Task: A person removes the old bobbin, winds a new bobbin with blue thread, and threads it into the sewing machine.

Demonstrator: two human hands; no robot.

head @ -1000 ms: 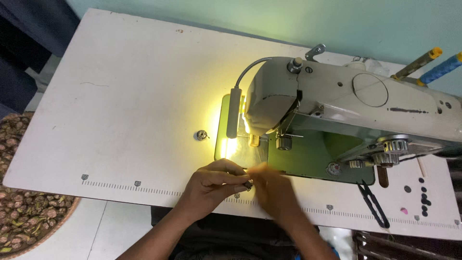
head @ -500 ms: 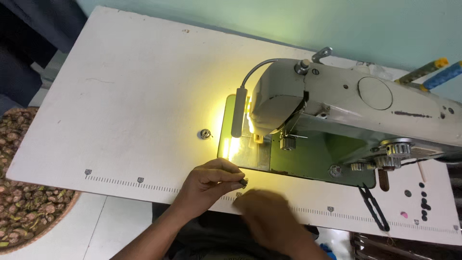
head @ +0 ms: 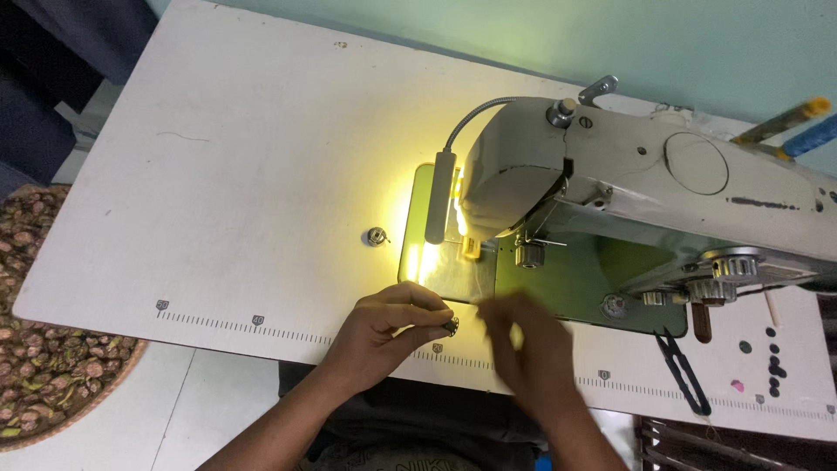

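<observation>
The left hand [head: 384, 327] pinched a small metal bobbin [head: 451, 326] over the worktop [head: 218, 174] edge, near the lamp's [head: 438, 196] glow for visibility, while the blurred right hand's [head: 527, 344] grip could not be told

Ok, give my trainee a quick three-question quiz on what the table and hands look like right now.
1. True or false: the left hand pinches a small metal bobbin case.
2. Where does the spare bobbin lie: A) left of the lamp, B) under the sewing machine, C) beside the thread snips?
3. What is blurred in the picture?

Key: 1 true. 2 A. 3 the right hand.
</observation>
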